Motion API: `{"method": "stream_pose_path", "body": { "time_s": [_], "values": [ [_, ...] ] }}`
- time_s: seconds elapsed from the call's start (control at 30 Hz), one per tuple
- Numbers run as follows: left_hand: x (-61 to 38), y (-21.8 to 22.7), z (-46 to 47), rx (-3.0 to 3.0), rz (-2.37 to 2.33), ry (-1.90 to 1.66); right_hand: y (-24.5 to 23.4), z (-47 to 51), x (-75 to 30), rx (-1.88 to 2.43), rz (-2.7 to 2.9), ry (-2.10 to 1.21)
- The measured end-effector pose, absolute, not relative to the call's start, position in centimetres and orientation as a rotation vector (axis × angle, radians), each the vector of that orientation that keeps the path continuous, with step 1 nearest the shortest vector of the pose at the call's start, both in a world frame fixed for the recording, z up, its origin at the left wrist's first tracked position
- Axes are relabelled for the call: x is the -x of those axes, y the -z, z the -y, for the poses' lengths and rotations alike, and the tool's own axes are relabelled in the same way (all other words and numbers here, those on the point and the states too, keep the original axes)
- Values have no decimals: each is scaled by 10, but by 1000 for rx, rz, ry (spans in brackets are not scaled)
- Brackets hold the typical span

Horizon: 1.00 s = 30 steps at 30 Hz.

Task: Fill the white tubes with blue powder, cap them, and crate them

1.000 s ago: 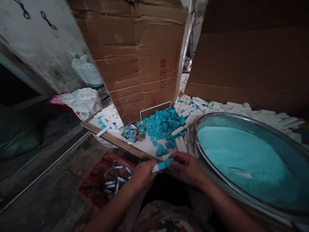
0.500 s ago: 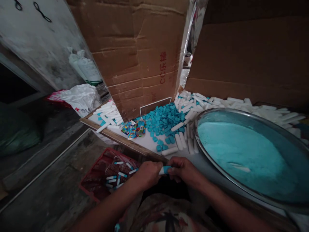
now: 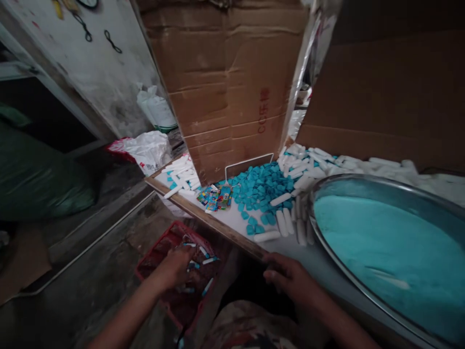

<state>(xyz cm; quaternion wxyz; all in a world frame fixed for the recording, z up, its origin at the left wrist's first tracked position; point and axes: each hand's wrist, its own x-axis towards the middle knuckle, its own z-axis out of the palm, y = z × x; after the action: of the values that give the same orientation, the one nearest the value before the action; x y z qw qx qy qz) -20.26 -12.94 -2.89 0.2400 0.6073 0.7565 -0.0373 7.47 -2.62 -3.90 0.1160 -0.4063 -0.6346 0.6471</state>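
My left hand (image 3: 173, 268) reaches down over a red plastic basket (image 3: 157, 248) on the floor, fingers loosely spread and empty. Several white tubes with blue caps (image 3: 208, 287) lie in the basket under it. My right hand (image 3: 290, 280) rests at the table's near edge with fingers curled together, and nothing shows in it. On the table beyond it are a pile of blue caps (image 3: 265, 186) and loose white tubes (image 3: 286, 220). A wide metal basin (image 3: 318, 231) of blue powder (image 3: 381, 242) stands to the right.
A tall cardboard box (image 3: 232, 87) stands at the back of the table, with another carton (image 3: 381, 97) to its right. Small colourful packets (image 3: 216, 198) lie near the wooden table edge (image 3: 203, 218). On the floor at left are a white bag (image 3: 148, 150) and a green sack (image 3: 36, 179).
Both hands held one capped tube together at the table edge. Now my left hand has swung down left to the red basket and my right hand has let go.
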Motion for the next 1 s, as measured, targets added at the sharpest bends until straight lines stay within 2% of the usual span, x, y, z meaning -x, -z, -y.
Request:
{"method": "stream_pose_path", "body": {
  "time_s": [0.1, 0.17, 0.37, 0.47, 0.63, 0.87, 1.0],
  "values": [
    [184, 17, 86, -1847, -1952, -265, 34, 25, -89, 1214, 1793, -1826],
    [151, 11, 52, -1996, -1853, -336, 34, 28, -97, 1215, 1748, -1772],
    [70, 18, -2, -2317, -1703, 9, 36, 35, -116, 1273, 1751, -1627],
    [64, 27, -6, -2330, -1706, 13, 39, 31, -117, 1324, 1834, -1509],
    [78, 30, -3, -2355, -1667, -27, 43, 11, -102, 1445, 1960, -1093],
    [77, 15, 20, -2155, -1367, -621, 26, 8, -83, 1222, 2036, -909],
    [56, 11, 26, -2046, -1307, -792, -7, 18, -101, 1362, 2313, -678]
  ]
}}
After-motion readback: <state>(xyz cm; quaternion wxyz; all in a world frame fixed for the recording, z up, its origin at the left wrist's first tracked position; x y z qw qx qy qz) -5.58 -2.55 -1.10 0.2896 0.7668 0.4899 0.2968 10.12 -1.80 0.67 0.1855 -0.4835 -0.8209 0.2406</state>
